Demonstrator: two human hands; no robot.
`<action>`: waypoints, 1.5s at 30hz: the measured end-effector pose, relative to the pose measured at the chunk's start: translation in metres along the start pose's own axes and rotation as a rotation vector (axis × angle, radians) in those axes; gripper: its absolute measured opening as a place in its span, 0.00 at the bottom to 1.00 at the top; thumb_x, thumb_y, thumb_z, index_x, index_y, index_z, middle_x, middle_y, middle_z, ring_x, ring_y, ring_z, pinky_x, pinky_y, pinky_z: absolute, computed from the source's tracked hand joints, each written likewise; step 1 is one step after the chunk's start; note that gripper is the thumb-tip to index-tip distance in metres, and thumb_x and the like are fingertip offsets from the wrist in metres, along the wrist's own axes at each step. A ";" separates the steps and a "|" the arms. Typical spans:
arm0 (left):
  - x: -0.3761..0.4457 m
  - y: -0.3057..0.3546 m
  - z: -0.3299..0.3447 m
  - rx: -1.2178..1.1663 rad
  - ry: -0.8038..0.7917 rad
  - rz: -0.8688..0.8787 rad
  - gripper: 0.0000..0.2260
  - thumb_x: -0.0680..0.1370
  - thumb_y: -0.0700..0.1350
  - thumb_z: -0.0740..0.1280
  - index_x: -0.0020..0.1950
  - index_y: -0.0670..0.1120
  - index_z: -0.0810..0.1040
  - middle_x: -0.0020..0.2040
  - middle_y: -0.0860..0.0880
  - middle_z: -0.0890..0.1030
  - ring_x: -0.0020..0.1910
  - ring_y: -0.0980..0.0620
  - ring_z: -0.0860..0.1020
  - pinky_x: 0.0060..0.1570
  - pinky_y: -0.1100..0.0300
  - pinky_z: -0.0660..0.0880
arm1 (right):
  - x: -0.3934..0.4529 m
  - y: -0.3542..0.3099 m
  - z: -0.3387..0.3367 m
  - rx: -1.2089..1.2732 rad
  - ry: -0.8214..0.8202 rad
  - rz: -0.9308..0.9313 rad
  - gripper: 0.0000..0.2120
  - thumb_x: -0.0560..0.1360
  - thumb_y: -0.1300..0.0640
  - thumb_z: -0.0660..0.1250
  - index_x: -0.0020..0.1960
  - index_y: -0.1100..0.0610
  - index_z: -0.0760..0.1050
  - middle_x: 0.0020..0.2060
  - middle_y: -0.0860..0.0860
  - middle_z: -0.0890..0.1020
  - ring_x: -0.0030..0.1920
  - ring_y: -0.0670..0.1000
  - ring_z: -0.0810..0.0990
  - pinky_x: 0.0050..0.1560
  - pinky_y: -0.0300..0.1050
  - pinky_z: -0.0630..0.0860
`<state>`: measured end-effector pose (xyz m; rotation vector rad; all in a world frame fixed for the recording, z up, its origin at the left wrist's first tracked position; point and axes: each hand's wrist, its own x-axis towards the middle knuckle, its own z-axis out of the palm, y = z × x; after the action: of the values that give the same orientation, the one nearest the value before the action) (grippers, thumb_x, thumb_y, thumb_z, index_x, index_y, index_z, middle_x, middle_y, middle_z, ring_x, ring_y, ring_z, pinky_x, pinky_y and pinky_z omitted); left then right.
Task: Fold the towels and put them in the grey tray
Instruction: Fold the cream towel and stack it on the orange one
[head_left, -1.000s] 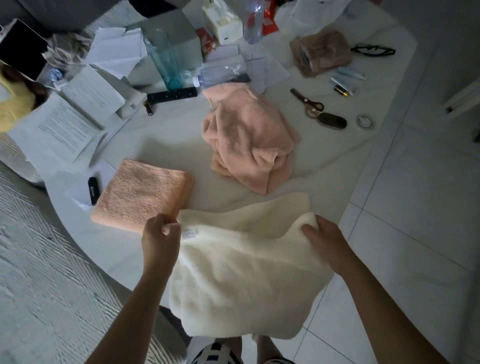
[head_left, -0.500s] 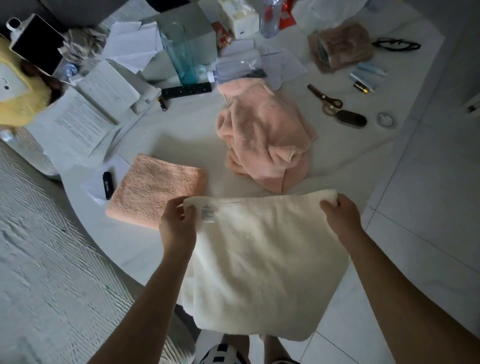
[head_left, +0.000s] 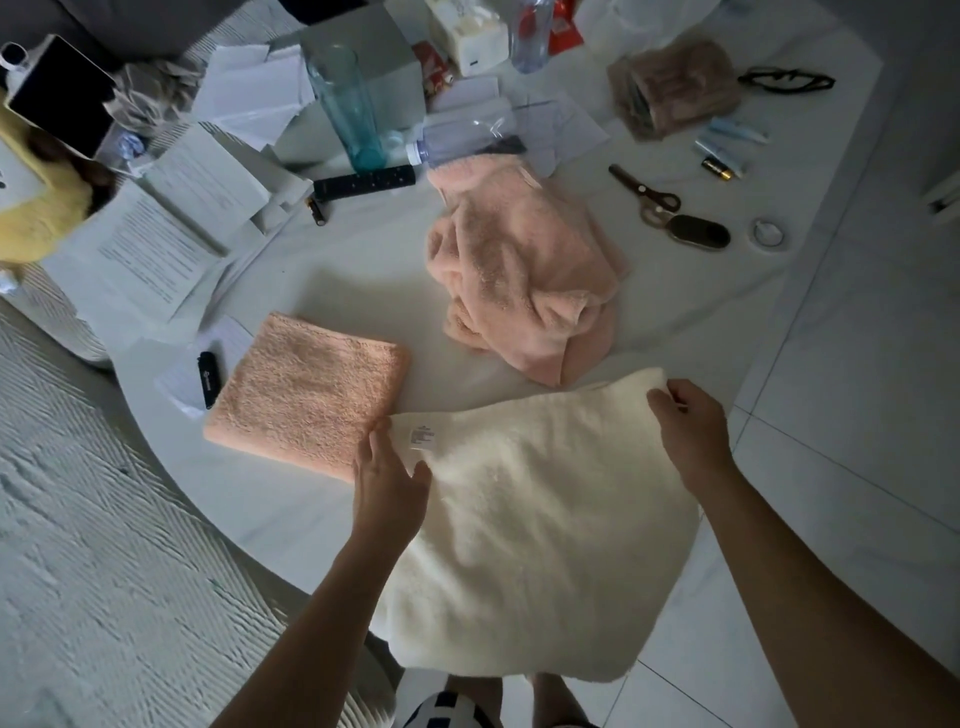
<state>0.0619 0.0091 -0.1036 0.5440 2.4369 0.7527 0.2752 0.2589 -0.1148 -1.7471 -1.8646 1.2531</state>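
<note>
A cream towel is stretched between my hands, its upper edge at the table's front edge and its lower part hanging toward the floor. My left hand pinches its top left corner beside the small label. My right hand grips its top right corner. A folded peach towel lies flat on the white table, just left of my left hand. A crumpled pink towel is heaped in the middle of the table. A grey box stands at the back.
Papers, a tall glass, a remote and a plastic bottle crowd the back left. Scissors, a dark oval case, batteries and glasses lie at the right. A black pen drive lies left of the peach towel.
The cream towel has been pulled out flat from a slack bunch. Both hands have moved its top edge forward and down toward the table, next to the folded peach towel.
</note>
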 end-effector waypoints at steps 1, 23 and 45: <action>0.001 0.001 0.003 0.005 -0.004 -0.006 0.32 0.77 0.37 0.69 0.78 0.39 0.59 0.74 0.38 0.67 0.74 0.38 0.62 0.76 0.44 0.59 | 0.000 -0.001 -0.002 0.043 -0.022 -0.015 0.13 0.76 0.56 0.64 0.34 0.55 0.67 0.28 0.48 0.68 0.29 0.47 0.65 0.31 0.44 0.61; -0.148 -0.107 0.026 -0.253 0.141 -0.350 0.20 0.73 0.54 0.75 0.58 0.46 0.73 0.48 0.51 0.80 0.46 0.50 0.81 0.40 0.63 0.74 | -0.135 0.145 -0.024 0.270 -0.379 0.356 0.15 0.82 0.51 0.59 0.66 0.55 0.72 0.63 0.53 0.77 0.62 0.53 0.75 0.62 0.53 0.70; -0.214 -0.132 0.060 -0.090 -0.098 -0.569 0.14 0.77 0.46 0.73 0.59 0.40 0.83 0.49 0.42 0.85 0.47 0.43 0.85 0.56 0.47 0.80 | -0.144 0.220 -0.058 0.161 -0.622 0.588 0.16 0.78 0.53 0.65 0.65 0.54 0.75 0.61 0.54 0.78 0.63 0.56 0.74 0.65 0.53 0.65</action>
<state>0.2361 -0.1772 -0.1487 -0.1487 2.2807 0.5688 0.4934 0.1234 -0.1963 -2.0461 -1.4675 2.3136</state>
